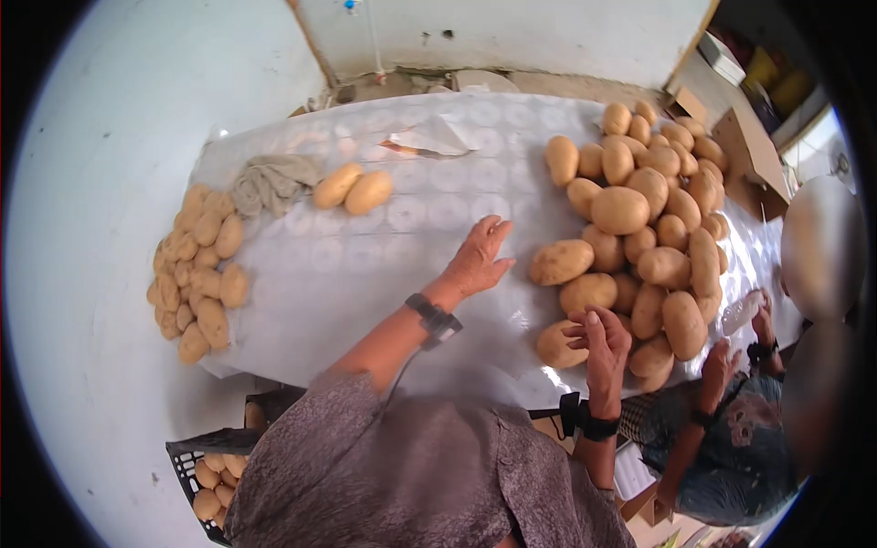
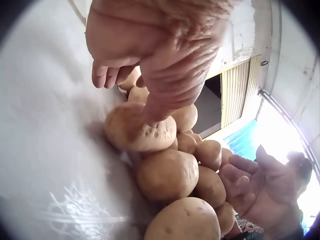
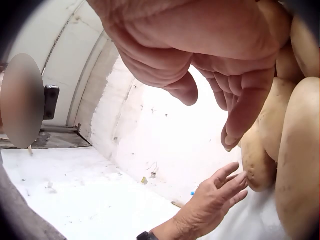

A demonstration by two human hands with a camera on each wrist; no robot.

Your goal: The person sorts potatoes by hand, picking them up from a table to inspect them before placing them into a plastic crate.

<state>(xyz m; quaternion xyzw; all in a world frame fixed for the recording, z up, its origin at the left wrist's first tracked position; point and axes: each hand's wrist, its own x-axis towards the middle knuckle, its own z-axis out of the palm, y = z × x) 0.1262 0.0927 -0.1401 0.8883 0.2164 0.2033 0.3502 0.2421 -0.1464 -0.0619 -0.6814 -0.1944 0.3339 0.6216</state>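
My left hand [image 1: 478,259] hovers over the sheeted table just left of a big heap of potatoes [image 1: 621,211], its fingers spread and holding nothing. In the left wrist view its thumb overlaps a potato [image 2: 135,131] at the heap's edge. At the heap's near side is my right hand [image 1: 605,354], fingers loosely bent, with nothing in them. A single potato [image 1: 559,345] lies beside it. The right wrist view shows the right hand [image 3: 215,60] above and beside several potatoes [image 3: 260,162], with the left hand [image 3: 206,209] beyond.
Two potatoes [image 1: 352,188] lie by a grey cloth [image 1: 274,183] at the far left, near a second pile [image 1: 208,265]. Below stands a black crate [image 1: 187,470] of potatoes. Another person's hands [image 1: 720,373] are at the right, near a cardboard box [image 1: 751,164].
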